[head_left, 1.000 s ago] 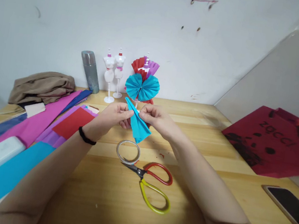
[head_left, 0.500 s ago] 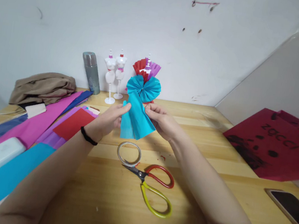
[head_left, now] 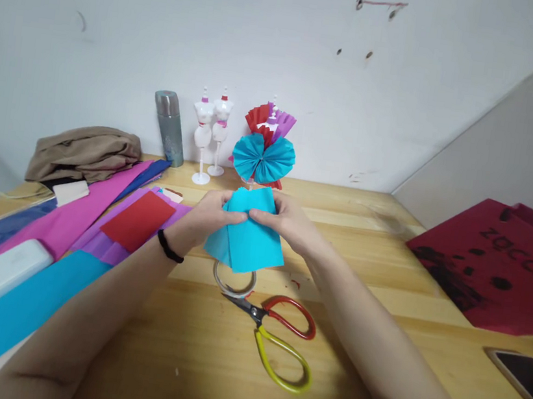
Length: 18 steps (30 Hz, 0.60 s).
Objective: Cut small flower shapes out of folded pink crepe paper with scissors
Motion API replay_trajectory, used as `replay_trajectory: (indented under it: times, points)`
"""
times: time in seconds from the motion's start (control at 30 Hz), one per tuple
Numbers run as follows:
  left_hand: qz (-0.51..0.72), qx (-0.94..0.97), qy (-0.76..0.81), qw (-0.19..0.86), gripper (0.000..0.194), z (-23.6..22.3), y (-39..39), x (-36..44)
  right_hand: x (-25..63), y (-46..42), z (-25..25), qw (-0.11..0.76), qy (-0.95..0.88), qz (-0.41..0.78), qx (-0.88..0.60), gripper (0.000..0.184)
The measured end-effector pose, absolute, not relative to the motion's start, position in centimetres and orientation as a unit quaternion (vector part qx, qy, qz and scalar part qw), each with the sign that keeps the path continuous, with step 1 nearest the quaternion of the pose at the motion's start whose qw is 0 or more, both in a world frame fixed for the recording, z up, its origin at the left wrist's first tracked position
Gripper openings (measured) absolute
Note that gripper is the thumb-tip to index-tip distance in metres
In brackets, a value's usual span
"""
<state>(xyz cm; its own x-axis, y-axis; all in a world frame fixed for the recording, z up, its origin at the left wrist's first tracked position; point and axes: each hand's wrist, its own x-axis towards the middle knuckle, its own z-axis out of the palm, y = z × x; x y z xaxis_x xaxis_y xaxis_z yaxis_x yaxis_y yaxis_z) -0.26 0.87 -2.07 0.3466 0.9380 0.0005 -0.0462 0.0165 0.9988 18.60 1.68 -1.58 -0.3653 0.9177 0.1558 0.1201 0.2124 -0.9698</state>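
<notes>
Head view: blue paper (head_left: pixel 257 247) held above the table (head_left: pixel 152 354)

On the left I see a red sheet (head_left: pixel 138 220). Then the left hand (head_left: pixel 212 217) grips the paper's left side, thumb in front. The paper partly hides a pale ring (head_left: pixel 252 284). The right hand (head_left: pixel 286 220) pinches its right side, above the scissors (head_left: pixel 258 315); farther right leans a red bag (head_left: pixel 478 266).

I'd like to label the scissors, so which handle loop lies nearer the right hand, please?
The red handle loop, nearer the right hand and its turquoise paper; the yellow loop lies lower in the picture, farther away.
</notes>
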Motion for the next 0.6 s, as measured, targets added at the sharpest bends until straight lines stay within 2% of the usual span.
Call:
replay_trajectory:
  times: [0.1,0.27,0.33,0.43,0.6]
  points:
    - [0.385,0.580,0.387,0.604,0.034,-2.3,1.0,-0.3,18.6,2.1,-2.2,0.406,-0.682,0.455,-0.405,0.031]
    - [0.380,0.590,0.340,0.626,0.045,-3.0,1.6,-0.4,18.6,2.6,-2.9,0.430,-0.673,0.455,-0.393,0.049]
    - [0.377,0.596,0.333,0.626,0.043,-3.0,1.7,-0.5,18.6,2.8,-3.1,0.430,-0.669,0.465,-0.389,0.051]
    - [0.384,0.584,0.375,0.608,0.037,-2.6,1.8,-0.8,18.7,3.1,-3.1,0.424,-0.668,0.461,-0.401,0.047]
    - [0.396,0.563,0.427,0.587,0.037,-1.9,1.7,-1.3,18.6,2.9,-2.9,0.404,-0.681,0.426,-0.438,0.025]
